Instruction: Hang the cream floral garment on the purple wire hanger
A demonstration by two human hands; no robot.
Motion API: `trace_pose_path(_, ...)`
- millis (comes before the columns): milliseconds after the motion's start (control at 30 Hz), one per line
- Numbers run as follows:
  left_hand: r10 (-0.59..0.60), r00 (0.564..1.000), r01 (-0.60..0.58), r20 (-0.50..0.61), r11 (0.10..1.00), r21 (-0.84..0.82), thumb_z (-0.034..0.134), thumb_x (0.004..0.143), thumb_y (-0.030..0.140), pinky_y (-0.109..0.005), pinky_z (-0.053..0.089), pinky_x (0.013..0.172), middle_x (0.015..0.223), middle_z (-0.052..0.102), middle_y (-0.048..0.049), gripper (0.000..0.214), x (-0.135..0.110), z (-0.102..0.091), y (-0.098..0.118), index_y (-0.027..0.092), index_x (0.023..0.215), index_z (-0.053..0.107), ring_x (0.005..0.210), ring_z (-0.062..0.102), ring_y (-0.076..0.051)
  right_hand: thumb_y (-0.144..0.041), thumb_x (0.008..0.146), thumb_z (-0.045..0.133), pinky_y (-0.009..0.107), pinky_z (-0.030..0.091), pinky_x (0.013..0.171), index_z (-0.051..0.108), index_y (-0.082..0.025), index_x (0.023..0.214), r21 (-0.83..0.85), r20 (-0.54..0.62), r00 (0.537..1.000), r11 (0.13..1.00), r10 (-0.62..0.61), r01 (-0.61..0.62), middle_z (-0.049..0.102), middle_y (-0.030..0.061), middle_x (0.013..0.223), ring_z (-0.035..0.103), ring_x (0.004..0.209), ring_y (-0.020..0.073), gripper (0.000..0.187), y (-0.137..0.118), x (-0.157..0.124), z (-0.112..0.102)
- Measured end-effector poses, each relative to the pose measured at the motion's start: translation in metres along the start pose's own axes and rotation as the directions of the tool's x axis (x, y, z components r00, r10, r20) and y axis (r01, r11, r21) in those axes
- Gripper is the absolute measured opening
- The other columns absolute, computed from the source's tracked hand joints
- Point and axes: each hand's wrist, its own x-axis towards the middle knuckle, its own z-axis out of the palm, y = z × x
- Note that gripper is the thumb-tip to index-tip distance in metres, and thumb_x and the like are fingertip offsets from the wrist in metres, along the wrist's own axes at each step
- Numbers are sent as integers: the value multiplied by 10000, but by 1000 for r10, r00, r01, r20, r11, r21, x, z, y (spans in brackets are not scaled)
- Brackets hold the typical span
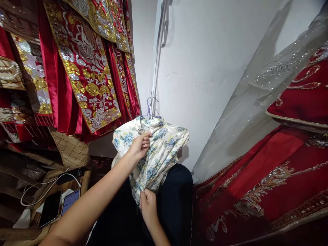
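Note:
A white floral short-sleeved garment (pixel 164 145) with blue and green flowers hangs on a purple hanger (pixel 148 110) in front of me. My left hand (pixel 140 145) is closed in a pinch on its front, just below the collar. Lower down, my right hand (pixel 148 204) grips the same garment with thumb and fingers. The cloth between the two hands is drawn into a fairly straight line. Its lower part bunches over my dark-clothed lap (pixel 176 194). Both sets of fingertips are partly hidden in the fabric.
Red embroidered garments (pixel 89 75) hang at the left. More red beaded clothing (pixel 289 184) and sheer glittery fabric (pixel 238 102) fill the right. A metal pole (pixel 156 58) stands by the wall. Two phones, one lit (pixel 70 201), and a white cable (pixel 51 181) lie at lower left.

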Motion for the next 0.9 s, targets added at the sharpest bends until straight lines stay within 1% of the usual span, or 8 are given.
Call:
trace_pose_path(67, -77, 997, 80, 22, 972, -219, 525, 894, 245, -119, 162, 342, 512, 242, 113, 216, 1, 5, 19, 147, 704, 490, 353, 171, -4, -293, 868, 476, 257, 202, 476, 291, -235, 582, -28, -54, 998, 999, -25, 24, 307, -68, 480, 300, 467, 93, 345, -4, 8, -5)
trace_pose_path(167, -217, 974, 213, 69, 759, -616, 501, 913, 132, -90, 152, 308, 476, 306, 112, 160, 8, 6, 44, 123, 754, 512, 310, 245, 15, -277, 866, 460, 263, 208, 493, 273, -238, 575, -62, -106, 993, 997, -58, 51, 281, -68, 488, 293, 485, 97, 348, -13, 20, -14)
trace_pose_path(233, -270, 960, 237, 75, 640, -731, 480, 928, 108, -83, 154, 291, 457, 344, 110, 158, 13, 5, 51, 117, 775, 517, 293, 280, 18, -270, 862, 453, 265, 200, 496, 262, -240, 580, -84, -112, 992, 995, -65, 56, 257, -70, 503, 279, 492, 98, 342, -16, 24, -17)
trace_pose_path(300, -302, 951, 247, 68, 608, -755, 470, 934, 99, -85, 153, 279, 447, 363, 110, 157, 16, 3, 50, 119, 784, 514, 283, 293, 16, -265, 854, 450, 266, 190, 497, 243, -241, 589, -109, -111, 991, 992, -73, 60, 232, -70, 526, 263, 500, 97, 338, -15, 24, -17)
trace_pose_path(533, -274, 956, 262, 104, 636, -726, 466, 925, 104, -84, 161, 291, 440, 348, 111, 173, 16, -6, 56, 115, 761, 518, 288, 291, 21, -195, 791, 502, 265, 149, 489, 251, -212, 521, -344, 163, 983, 929, -80, 133, 251, -63, 479, 266, 482, 86, 369, -23, 11, -14)
trace_pose_path(733, -20, 999, 34, 44, 936, -350, 708, 747, 195, -122, 166, 341, 474, 390, 102, 142, 4, -2, 39, 104, 737, 600, 339, 269, 12, -328, 894, 487, 232, 251, 438, 560, -190, 581, -298, 490, 869, 950, 68, 93, 545, -31, 462, 390, 394, 98, 350, -94, 46, -39)
trace_pose_path(833, 98, 995, -97, -2, 991, -90, 751, 706, 276, -149, 206, 374, 486, 465, 71, 225, -5, -3, 20, 125, 683, 586, 367, 318, -13, -364, 914, 512, 225, 281, 448, 672, -185, 884, -220, 348, 922, 941, -171, 258, 652, -12, 644, 436, 465, 107, 242, -155, 80, -56)
trace_pose_path(900, 155, 988, -155, 9, 988, 1, 735, 723, 320, -164, 222, 396, 487, 482, 63, 242, -10, -6, 13, 140, 683, 579, 381, 334, -28, -336, 942, 493, 224, 354, 529, 628, -205, 1164, -267, 206, 906, 870, -370, 415, 679, 1, 759, 533, 586, 128, 291, -193, 105, -64)
